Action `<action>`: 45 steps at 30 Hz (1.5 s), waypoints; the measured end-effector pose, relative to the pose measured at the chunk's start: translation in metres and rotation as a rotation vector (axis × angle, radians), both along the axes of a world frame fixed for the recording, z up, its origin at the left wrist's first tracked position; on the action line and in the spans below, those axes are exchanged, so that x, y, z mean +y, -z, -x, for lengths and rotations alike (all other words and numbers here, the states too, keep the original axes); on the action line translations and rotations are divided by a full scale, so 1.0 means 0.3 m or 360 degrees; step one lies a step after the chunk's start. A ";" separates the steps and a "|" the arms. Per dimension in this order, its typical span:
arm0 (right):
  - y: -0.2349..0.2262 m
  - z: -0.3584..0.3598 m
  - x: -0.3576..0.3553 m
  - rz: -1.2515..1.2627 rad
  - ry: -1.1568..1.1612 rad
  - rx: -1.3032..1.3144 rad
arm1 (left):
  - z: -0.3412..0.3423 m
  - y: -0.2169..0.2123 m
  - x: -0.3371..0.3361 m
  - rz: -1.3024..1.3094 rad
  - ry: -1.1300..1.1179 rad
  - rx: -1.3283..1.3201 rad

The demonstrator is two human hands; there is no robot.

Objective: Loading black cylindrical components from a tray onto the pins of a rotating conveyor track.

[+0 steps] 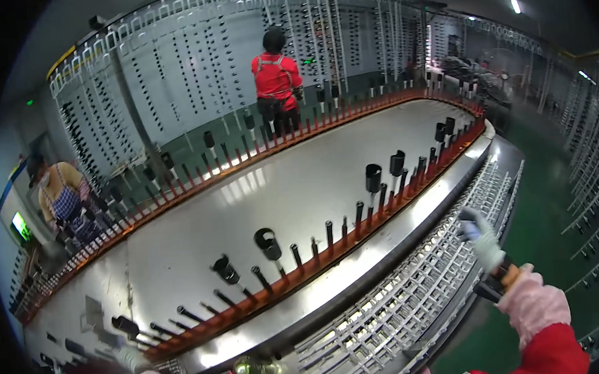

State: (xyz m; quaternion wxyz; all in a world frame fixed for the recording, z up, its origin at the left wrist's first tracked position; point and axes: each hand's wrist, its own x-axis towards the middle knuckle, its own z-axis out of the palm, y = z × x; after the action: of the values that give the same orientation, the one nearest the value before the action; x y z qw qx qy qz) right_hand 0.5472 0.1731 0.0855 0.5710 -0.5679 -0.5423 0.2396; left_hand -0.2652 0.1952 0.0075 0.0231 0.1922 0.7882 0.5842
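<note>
My left hand, in a pale glove with a pink sleeve cover, is at the lower left beside the dark-tipped rods of the conveyor. Its fingers are blurred near a black cylindrical part, and whether they grip it is unclear. On the right, my right hand hovers over a pile of silvery metal racks. Its glove is pale with bluish fingertips; the fingers look bent but apart, with nothing visible between them. An orange and black device sits at that wrist.
An oval conveyor with a steel top carries upright rods and black cups along its edge. A green glass-like object lies near me. Across stand a person in red and another in a checked apron. Racks hang at right.
</note>
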 end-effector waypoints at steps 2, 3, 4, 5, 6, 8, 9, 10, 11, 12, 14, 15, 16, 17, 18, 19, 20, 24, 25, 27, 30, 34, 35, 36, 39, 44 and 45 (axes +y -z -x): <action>0.029 0.110 0.139 0.0112 -0.0196 0.0045 | -0.141 -0.323 -0.107 -0.0883 -0.0404 0.0472; 0.058 0.127 0.161 0.0125 -0.0246 0.0092 | -0.166 -0.452 -0.156 -0.0951 -0.0356 0.0623; 0.097 0.166 0.191 0.0135 -0.0298 0.0170 | -0.191 -0.607 -0.195 -0.1048 -0.0296 0.0781; 0.129 0.274 0.218 0.0071 -0.0352 0.0125 | -0.206 -0.770 -0.248 -0.1104 -0.0235 0.0931; 0.130 0.329 0.271 0.0043 -0.0422 0.0151 | -0.223 -0.835 -0.271 -0.1153 -0.0172 0.0995; 0.130 0.393 0.332 0.0021 -0.0531 0.0273 | -0.264 -0.837 -0.327 -0.1087 -0.0074 0.1035; 0.121 0.444 0.383 0.0041 -0.0527 0.0406 | -0.274 -0.802 -0.316 -0.0976 0.0024 0.1014; 0.115 0.501 0.431 0.0056 -0.0507 0.0543 | -0.281 -0.717 -0.286 -0.0790 0.0155 0.0982; 0.119 0.547 0.481 0.0151 -0.0495 0.0528 | -0.282 -0.582 -0.267 -0.0492 0.0335 0.0952; 0.133 0.557 0.543 0.0239 -0.0483 0.0490 | -0.301 -0.411 -0.241 -0.0137 0.0573 0.0943; 0.278 0.481 0.748 0.0356 -0.0376 -0.0359 | -0.486 -0.110 -0.123 0.0006 0.1265 0.0237; 0.285 0.522 0.758 0.0325 -0.0341 -0.0113 | -0.567 -0.018 -0.071 0.0150 0.1195 -0.0095; 0.272 0.573 0.769 0.0280 -0.0298 0.0131 | -0.631 0.044 -0.038 0.0293 0.1126 -0.0418; 0.199 0.610 0.744 0.0201 -0.0477 0.0415 | -0.698 0.091 -0.030 0.0065 0.1031 -0.0426; 0.092 0.644 0.671 0.0131 -0.0680 0.0687 | -0.747 0.143 -0.047 -0.0158 0.0906 -0.0448; -0.022 0.666 0.578 0.0084 -0.0752 0.0675 | -0.648 0.175 -0.048 0.0056 0.0950 -0.0736; -0.086 0.614 0.528 0.0033 -0.0754 0.0647 | -0.811 0.136 -0.034 -0.0291 0.0842 0.0101; 0.170 0.184 0.709 -0.0208 -0.0887 0.1488 | -0.841 -0.068 0.036 -0.0256 0.0554 -0.0375; 0.160 0.134 0.689 -0.0233 -0.0606 0.1038 | -0.780 -0.085 0.026 -0.0434 0.0335 -0.0390; 0.189 -0.077 0.678 -0.0325 -0.0299 0.0654 | -0.802 -0.151 0.019 -0.0620 0.0162 -0.0418; 0.225 -0.252 0.719 0.0045 0.0116 0.0046 | -0.911 -0.356 -0.090 -0.0738 0.0350 0.0077; 0.355 -0.298 0.960 -0.0452 -0.0380 0.1576 | -1.104 -0.430 -0.289 -0.0653 0.0374 -0.0087; 0.369 -0.231 0.972 -0.0213 -0.0214 0.0522 | -1.286 -0.451 -0.318 -0.1059 0.0252 -0.0176; 0.440 -0.326 1.046 -0.0346 0.0098 -0.0283 | -1.462 -0.500 -0.389 -0.0457 0.0505 -0.0140; 0.436 -0.313 1.140 -0.0271 -0.0071 0.0225 | -1.742 -0.425 -0.500 -0.0685 0.0379 -0.0444; -0.020 -0.101 0.751 -0.0613 -0.0778 -0.0033 | -1.859 -0.300 -0.764 -0.0606 0.0255 -0.0535; -0.035 -0.108 0.749 -0.0702 -0.0960 0.0109 | -1.827 -0.215 -0.748 -0.0623 0.0473 -0.0473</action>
State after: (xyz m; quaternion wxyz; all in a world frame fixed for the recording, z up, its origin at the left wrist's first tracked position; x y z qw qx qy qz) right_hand 0.5795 0.3977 0.0960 0.6011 -0.2377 -0.7043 0.2934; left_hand 0.2830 -0.0291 0.0720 0.1861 0.2186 0.6115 0.7373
